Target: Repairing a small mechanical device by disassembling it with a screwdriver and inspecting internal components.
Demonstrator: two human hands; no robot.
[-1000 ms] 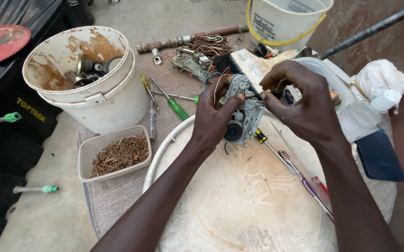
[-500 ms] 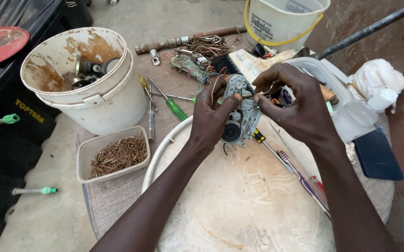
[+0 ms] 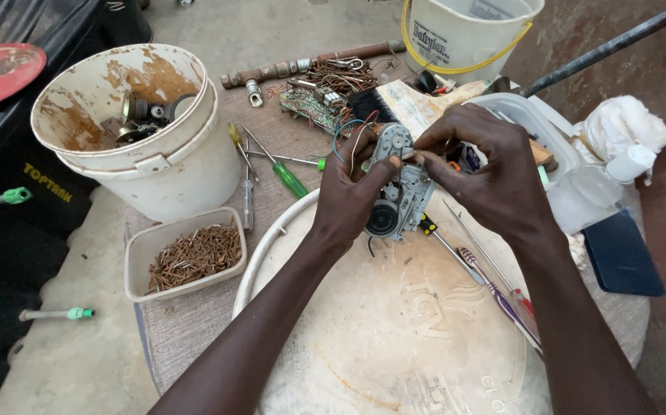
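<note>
A stained white bucket [image 3: 137, 146] is standing left, a tub of rusty nails [image 3: 187, 257] lying just below it; a green-handled screwdriver [image 3: 287, 177] and a circuit board [image 3: 310, 104] are resting nearby.

Left hand [image 3: 348, 196] and right hand [image 3: 487, 173] grip grey mechanism [image 3: 404, 188], seemingly above round lid [image 3: 394, 330]

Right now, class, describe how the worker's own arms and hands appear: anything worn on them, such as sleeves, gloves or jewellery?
Both forearms are bare to the frame edge, with no sleeves showing. The left hand and right hand wear no gloves, and no watch, ring or bracelet is visible.
</note>
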